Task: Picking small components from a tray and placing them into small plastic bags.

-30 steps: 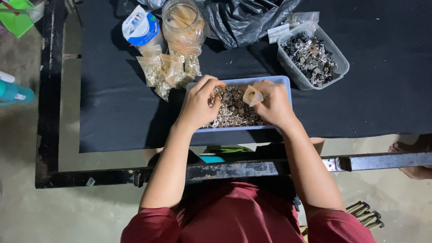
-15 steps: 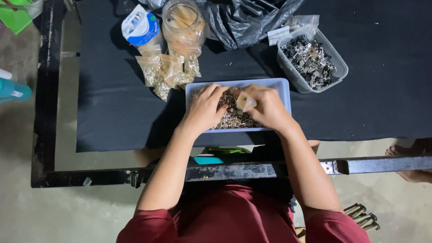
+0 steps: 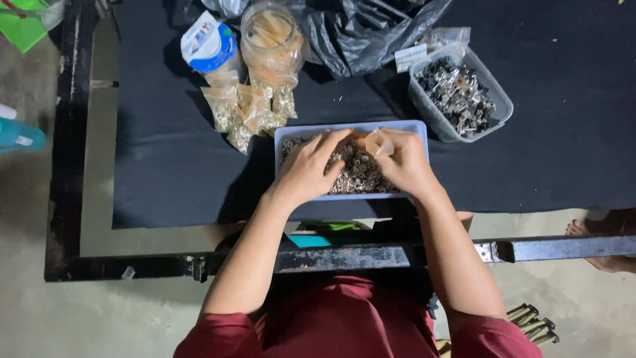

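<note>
Hands work together in the shallow pale-blue plastic tray (image 3: 417, 129) of small metal fasteners (image 3: 358, 174) on the black-covered bench (image 3: 165, 166). The left hand (image 3: 308, 169), which sat at the tray's left edge a second ago, has slid inward and lies spread on the heap, grasping nothing visible. The right hand (image 3: 404, 162) pinches a small clear plastic bag (image 3: 375, 142), mouth now closer to the left fingers. Beyond lie filled little bags (image 3: 248, 113), a clear jar (image 3: 271, 33) and a clear tub of metal clips (image 3: 460, 93).
</note>
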